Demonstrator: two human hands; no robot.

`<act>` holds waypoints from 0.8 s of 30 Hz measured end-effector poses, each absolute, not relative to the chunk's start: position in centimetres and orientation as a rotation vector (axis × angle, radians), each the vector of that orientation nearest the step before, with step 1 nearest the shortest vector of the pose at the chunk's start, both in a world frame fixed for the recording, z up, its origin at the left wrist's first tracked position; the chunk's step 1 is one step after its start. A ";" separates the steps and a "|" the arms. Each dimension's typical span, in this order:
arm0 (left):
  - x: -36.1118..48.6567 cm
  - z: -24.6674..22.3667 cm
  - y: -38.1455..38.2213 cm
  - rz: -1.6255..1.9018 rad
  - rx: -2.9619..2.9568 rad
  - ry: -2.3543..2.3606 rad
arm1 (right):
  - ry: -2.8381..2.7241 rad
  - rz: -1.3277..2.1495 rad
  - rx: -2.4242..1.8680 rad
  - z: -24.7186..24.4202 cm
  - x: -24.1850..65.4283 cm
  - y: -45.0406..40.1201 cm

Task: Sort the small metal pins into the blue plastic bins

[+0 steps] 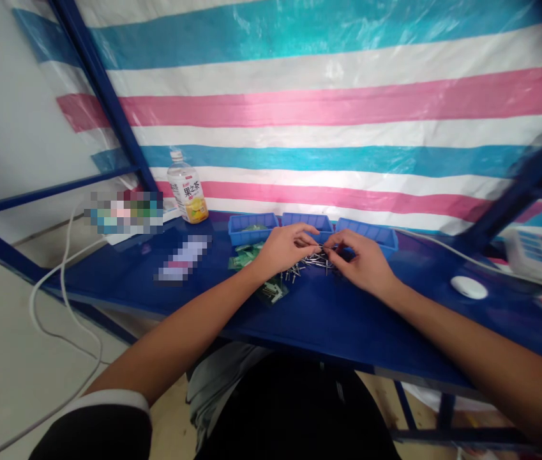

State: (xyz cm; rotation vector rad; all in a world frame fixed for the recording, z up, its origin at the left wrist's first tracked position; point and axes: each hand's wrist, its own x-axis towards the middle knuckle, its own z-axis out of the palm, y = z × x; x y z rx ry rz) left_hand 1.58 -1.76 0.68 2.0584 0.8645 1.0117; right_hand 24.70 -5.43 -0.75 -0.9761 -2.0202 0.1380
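Note:
Several small metal pins (316, 260) lie in a loose pile on the blue table (313, 319). Over the pile's left side is my left hand (286, 247), its thumb and fingers pinched together at small metal pieces. My right hand (361, 260) faces it, closed at the fingertips around something small among the pins; the exact piece is too small to make out. Behind the hands stand three blue bins, at left (251, 229), in the middle (306, 222) and at right (371, 234). Green plastic packets (246, 257) and a clear bag of small pieces (273, 291) lie left of the pile.
A drink bottle (188, 191) stands at the back left, near a blurred flat item (184, 257). A white oval object (468, 287) rests at right, with a white device (541, 259) beyond it. White cables (64, 281) hang at left; blue frame posts rise at both sides.

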 end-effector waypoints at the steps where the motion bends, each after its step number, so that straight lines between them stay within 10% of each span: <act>1: 1.6 0.7 -1.8 1.017 2.077 0.858 | -2.023 0.144 -0.996 -0.8 24.7 -5.4; 24: 1.8 1.0 -2.5 0.970 2.161 0.860 | -1.963 0.356 -1.064 -0.7 24.3 -5.8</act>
